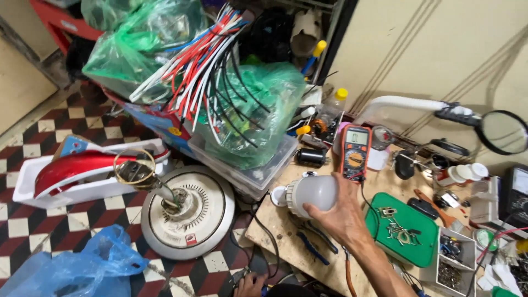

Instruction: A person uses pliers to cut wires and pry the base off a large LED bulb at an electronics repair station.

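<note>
My right hand (342, 215) reaches in from the lower right and grips a large white LED bulb (311, 193), held on its side above the wooden workbench (269, 225). Its base points left. Just behind the bulb an orange and black multimeter (355, 152) stands on the bench, and a dark lead runs down past my wrist. Only a small part of my left hand (250, 286) shows at the bottom edge, fingers curled near something dark and blue. What it holds is hidden.
A green tray (418, 242) with metal parts lies right of my arm, and blue-handled pliers (311, 246) lie under it. A white ceiling fan motor (187, 215) sits on the checkered floor. Behind are a wire bundle (212, 63), green bags (258, 104), a clear bin (250, 177) and a magnifier lamp (501, 132).
</note>
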